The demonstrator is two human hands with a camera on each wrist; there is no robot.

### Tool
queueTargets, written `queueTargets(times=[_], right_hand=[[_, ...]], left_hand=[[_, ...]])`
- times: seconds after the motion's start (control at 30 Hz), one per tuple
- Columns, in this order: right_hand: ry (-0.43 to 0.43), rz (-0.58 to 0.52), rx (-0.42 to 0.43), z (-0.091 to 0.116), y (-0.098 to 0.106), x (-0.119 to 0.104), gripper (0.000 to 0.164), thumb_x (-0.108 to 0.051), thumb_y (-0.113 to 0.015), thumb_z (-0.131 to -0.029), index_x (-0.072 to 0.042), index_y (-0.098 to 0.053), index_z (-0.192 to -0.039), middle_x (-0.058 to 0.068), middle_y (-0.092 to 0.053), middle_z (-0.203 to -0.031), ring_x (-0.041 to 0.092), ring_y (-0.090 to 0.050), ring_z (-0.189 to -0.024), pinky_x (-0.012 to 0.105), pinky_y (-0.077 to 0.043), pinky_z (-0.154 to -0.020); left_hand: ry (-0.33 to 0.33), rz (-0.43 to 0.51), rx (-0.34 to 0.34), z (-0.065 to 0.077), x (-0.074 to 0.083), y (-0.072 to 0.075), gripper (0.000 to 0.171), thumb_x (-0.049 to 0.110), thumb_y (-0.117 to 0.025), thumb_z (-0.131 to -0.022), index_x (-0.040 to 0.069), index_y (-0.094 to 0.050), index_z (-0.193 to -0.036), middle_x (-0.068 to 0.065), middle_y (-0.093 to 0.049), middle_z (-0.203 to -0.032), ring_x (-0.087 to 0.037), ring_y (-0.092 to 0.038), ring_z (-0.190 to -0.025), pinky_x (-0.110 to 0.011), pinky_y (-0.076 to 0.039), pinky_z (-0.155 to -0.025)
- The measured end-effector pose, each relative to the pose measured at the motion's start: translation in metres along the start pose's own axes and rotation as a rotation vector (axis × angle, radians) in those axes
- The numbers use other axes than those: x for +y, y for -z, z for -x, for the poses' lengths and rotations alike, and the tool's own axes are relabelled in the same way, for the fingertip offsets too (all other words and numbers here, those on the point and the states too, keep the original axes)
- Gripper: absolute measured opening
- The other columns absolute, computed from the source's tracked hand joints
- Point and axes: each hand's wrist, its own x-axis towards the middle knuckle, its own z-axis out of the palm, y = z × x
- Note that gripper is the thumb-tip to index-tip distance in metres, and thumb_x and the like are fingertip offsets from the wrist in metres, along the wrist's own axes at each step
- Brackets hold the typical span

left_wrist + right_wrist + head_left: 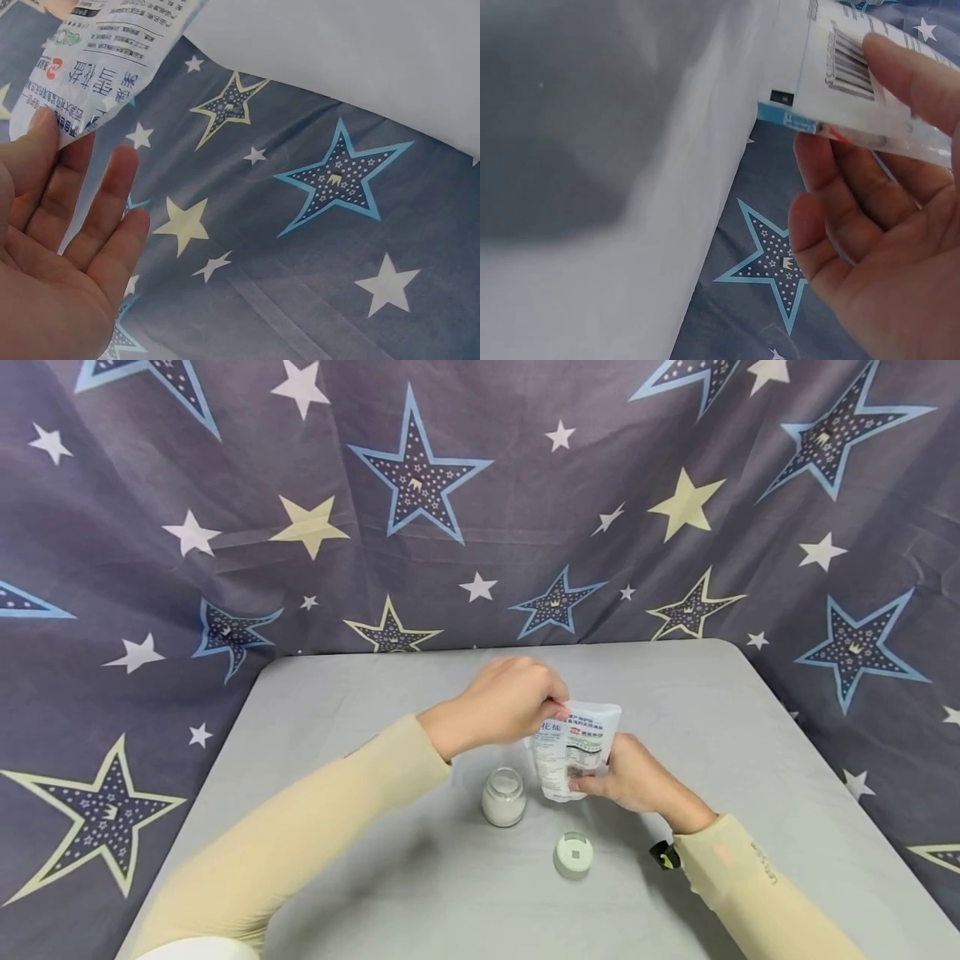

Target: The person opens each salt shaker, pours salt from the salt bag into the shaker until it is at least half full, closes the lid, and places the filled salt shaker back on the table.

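A white plastic bag of salt [572, 747] with printed text is held upright between both hands, just right of a small glass jar [503, 797]. My left hand [513, 700] pinches the bag's upper left corner between thumb and fingers. In the left wrist view, the other fingers [112, 202] extend away from the bag. Lower down on the right side, my right hand [637, 777] grips the bag, with the thumb on its printed face. The right wrist view shows that thumb beside a barcode [849, 64] and the fingers behind. White contents show inside the jar.
A round pale green lid [573, 855] lies on the grey-covered table [420, 893], in front of the bag and to the right of the jar. Behind the table and along its sides hangs a dark curtain [450, 560] with stars.
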Motion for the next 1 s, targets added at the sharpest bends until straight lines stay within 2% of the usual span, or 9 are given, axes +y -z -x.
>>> queueTargets(times=[0.23,0.33,0.53,1.0], right_hand=[[0.024,0.035,0.099,-0.005,-0.004,0.006,0.062,0.003,-0.089,-0.074,-0.003,-0.064,-0.13,0.01,-0.074,-0.118,0.026,-0.071,-0.106,0.042,-0.057,-0.089],[0.03,0.028,0.121,-0.007,-0.006,0.009,0.067,0.004,-0.089,-0.073,-0.002,-0.06,-0.133,0.013,-0.072,-0.121,0.03,-0.07,-0.108,0.045,-0.057,-0.091],[0.006,0.015,0.169,-0.012,-0.006,0.016,0.07,0.005,-0.09,-0.071,-0.001,-0.058,-0.133,0.015,-0.07,-0.122,0.032,-0.07,-0.107,0.045,-0.057,-0.091],[-0.065,0.077,0.26,-0.023,-0.001,0.032,0.069,0.001,-0.09,-0.073,0.003,-0.056,-0.133,0.021,-0.069,-0.122,0.038,-0.069,-0.107,0.051,-0.055,-0.094]], left_hand=[[-0.007,-0.1,-0.012,-0.015,0.002,-0.003,0.01,0.029,-0.074,-0.096,0.029,-0.078,-0.087,0.015,-0.074,-0.09,-0.01,-0.066,-0.087,-0.035,-0.052,-0.07],[-0.021,-0.131,-0.018,-0.022,0.003,-0.006,0.012,0.028,-0.073,-0.096,0.028,-0.077,-0.085,0.015,-0.073,-0.088,-0.011,-0.066,-0.085,-0.035,-0.052,-0.07],[-0.031,-0.161,-0.008,-0.033,0.005,-0.007,0.019,0.028,-0.072,-0.097,0.024,-0.073,-0.079,0.01,-0.069,-0.079,-0.014,-0.063,-0.078,-0.036,-0.051,-0.067],[0.013,-0.178,0.03,-0.053,0.001,-0.015,0.014,0.026,-0.072,-0.097,0.024,-0.078,-0.084,0.009,-0.072,-0.085,-0.015,-0.063,-0.088,-0.035,-0.053,-0.076]])
